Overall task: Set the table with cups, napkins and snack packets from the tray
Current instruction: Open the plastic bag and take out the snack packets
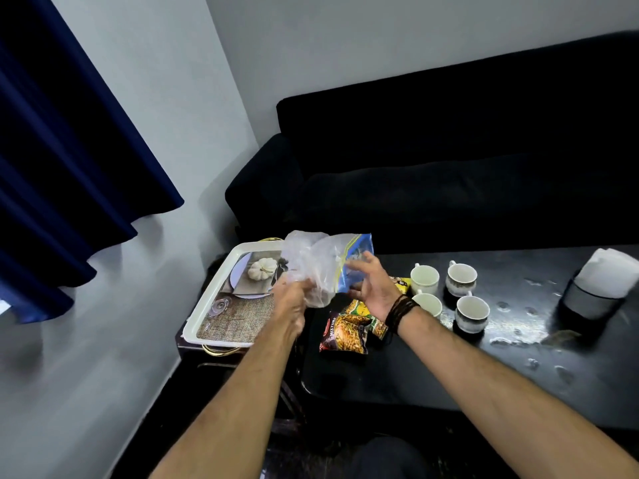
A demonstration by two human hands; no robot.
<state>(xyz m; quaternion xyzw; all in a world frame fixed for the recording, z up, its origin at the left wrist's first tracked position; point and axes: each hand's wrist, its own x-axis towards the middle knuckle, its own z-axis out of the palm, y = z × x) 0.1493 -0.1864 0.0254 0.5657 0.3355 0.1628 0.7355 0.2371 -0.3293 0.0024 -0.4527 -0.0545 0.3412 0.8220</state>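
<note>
Indoors: black glossy table [518,357] before a dark sofa [449,150], grey walls, blue curtain [69,150]. White rectangular tray [221,299] at the table's left edge. Clear crinkly plastic bag [311,267] with blue panel held above the tray's right rim: left hand [290,302] grips its lower part, right hand [371,288] fingers curled on the blue side. Four white cups [449,299] mid-table, snack packets [349,330] beneath the right wrist, napkins [608,271] in a holder toward the right edge.

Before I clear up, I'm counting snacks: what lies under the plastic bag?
Under the plastic bag held by both hands, two snack packets lie on the table. The right hand covers a yellow packet's rest.
</note>
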